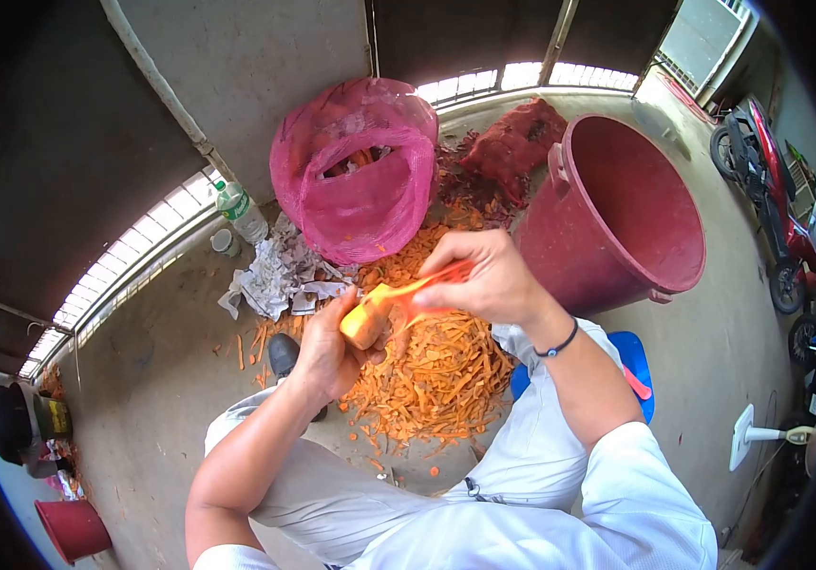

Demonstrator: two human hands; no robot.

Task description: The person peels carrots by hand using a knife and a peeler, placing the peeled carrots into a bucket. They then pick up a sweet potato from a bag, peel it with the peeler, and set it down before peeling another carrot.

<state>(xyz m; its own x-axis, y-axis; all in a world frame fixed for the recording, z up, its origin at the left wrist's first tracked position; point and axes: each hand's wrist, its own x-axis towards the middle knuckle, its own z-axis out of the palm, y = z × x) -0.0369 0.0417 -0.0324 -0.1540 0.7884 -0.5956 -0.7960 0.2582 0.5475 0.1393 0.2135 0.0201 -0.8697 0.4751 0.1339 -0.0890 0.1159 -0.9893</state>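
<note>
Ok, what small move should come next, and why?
Probably a stroke along the carrot with the blurred orange-red tool: the left hand grips the carrot, the right hand holds the tool close to it, and orange peelings lie heaped below.

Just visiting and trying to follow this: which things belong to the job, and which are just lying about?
Belong to the job: carrot in the left hand; blurred red tool in the right hand; orange peelings; possibly the pink mesh sack and maroon bin.

Seemingly lying about: plastic bottle; crumpled paper; motorbikes.
</note>
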